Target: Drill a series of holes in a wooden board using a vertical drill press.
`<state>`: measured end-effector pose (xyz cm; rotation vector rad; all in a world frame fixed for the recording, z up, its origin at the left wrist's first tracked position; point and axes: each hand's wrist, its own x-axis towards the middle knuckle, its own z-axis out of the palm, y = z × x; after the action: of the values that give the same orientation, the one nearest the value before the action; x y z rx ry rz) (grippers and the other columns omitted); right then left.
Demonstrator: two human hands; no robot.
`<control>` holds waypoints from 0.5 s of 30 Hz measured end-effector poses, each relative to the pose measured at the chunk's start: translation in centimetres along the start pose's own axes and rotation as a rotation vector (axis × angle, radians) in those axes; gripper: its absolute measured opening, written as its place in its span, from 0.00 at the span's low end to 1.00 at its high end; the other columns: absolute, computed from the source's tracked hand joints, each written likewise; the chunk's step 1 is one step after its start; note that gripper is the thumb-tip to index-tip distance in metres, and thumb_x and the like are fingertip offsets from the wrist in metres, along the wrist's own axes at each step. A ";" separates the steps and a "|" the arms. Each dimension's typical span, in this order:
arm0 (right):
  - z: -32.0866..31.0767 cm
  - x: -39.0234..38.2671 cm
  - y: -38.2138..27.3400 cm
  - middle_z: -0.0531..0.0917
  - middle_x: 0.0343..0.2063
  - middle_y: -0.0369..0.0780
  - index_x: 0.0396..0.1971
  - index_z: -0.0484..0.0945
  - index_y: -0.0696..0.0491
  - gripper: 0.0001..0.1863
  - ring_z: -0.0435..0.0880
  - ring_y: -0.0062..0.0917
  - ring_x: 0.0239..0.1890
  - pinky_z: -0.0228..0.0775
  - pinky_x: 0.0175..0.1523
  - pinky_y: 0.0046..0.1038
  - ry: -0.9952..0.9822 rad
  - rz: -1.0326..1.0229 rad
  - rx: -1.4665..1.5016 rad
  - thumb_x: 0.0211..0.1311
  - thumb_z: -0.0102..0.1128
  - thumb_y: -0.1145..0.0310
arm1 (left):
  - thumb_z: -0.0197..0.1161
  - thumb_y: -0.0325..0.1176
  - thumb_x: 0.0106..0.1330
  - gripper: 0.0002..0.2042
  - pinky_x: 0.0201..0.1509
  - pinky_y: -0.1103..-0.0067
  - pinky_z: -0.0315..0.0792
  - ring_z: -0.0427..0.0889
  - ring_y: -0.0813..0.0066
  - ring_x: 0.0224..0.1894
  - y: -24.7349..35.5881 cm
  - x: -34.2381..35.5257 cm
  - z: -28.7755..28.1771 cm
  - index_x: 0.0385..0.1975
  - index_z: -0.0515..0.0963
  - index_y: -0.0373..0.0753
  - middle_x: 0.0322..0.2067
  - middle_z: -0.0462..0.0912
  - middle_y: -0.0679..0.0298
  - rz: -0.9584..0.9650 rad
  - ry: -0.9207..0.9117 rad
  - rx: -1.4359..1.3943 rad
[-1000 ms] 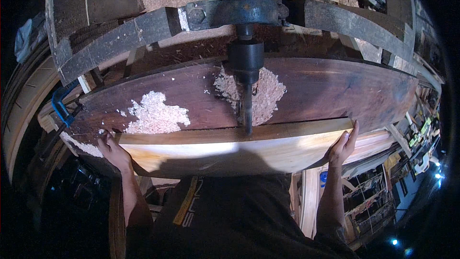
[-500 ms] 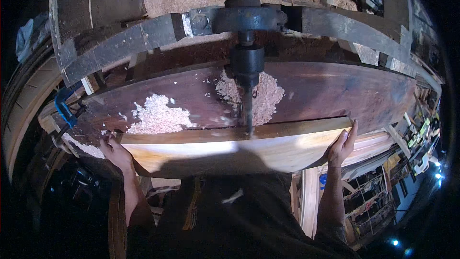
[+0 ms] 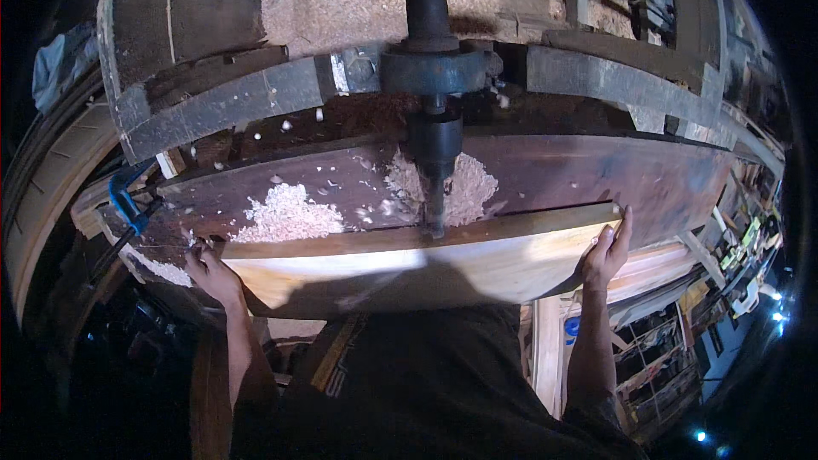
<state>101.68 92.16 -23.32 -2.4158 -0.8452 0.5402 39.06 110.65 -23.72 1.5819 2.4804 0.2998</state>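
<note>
Wooden board (image 3: 417, 266) near lettered shirt (image 3: 417, 375)

Smooth wooden board (image 3: 409, 266), matt metal chuck (image 3: 436, 140)

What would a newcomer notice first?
Probably the pale board, low in the middle, with the left hand and right hand at its ends. A dark drill points toward the board's far edge. Pale wood chips lie on the dark tabletop, heaped left of the drill and behind it.
</note>
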 end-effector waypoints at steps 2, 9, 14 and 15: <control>0.1 0.5 -0.3 0.69 0.64 0.53 0.67 0.60 0.66 0.29 0.70 0.35 0.64 0.59 0.68 0.31 0.002 -0.009 0.010 0.68 0.46 0.73 | 0.52 0.37 0.71 0.15 0.55 0.63 0.65 0.73 0.50 0.47 0.3 0.1 0.1 0.46 0.76 0.32 0.41 0.74 0.46 -0.059 0.018 -0.022; 0.3 1.4 -1.1 0.69 0.64 0.52 0.68 0.60 0.65 0.28 0.70 0.34 0.65 0.59 0.68 0.31 -0.006 -0.013 0.034 0.69 0.47 0.73 | 0.54 0.38 0.71 0.14 0.54 0.63 0.66 0.74 0.52 0.47 1.0 1.0 0.0 0.43 0.78 0.33 0.40 0.75 0.49 -0.085 0.028 0.087; 0.0 1.9 -1.2 0.72 0.62 0.51 0.67 0.63 0.64 0.27 0.72 0.34 0.62 0.62 0.66 0.32 0.010 -0.009 0.070 0.69 0.50 0.72 | 0.54 0.37 0.70 0.14 0.54 0.64 0.66 0.74 0.52 0.47 1.7 1.5 0.2 0.42 0.78 0.32 0.41 0.75 0.48 -0.122 0.034 0.004; -0.1 2.1 -1.3 0.73 0.60 0.51 0.66 0.65 0.63 0.26 0.74 0.34 0.60 0.64 0.64 0.32 -0.019 -0.008 -0.010 0.70 0.50 0.72 | 0.54 0.37 0.70 0.14 0.54 0.64 0.66 0.74 0.52 0.47 1.8 1.6 0.2 0.42 0.79 0.31 0.41 0.75 0.48 -0.102 0.046 0.005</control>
<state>102.65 94.37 -22.92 -2.4190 -0.8664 0.5576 40.04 112.90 -23.55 1.4604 2.5879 0.3183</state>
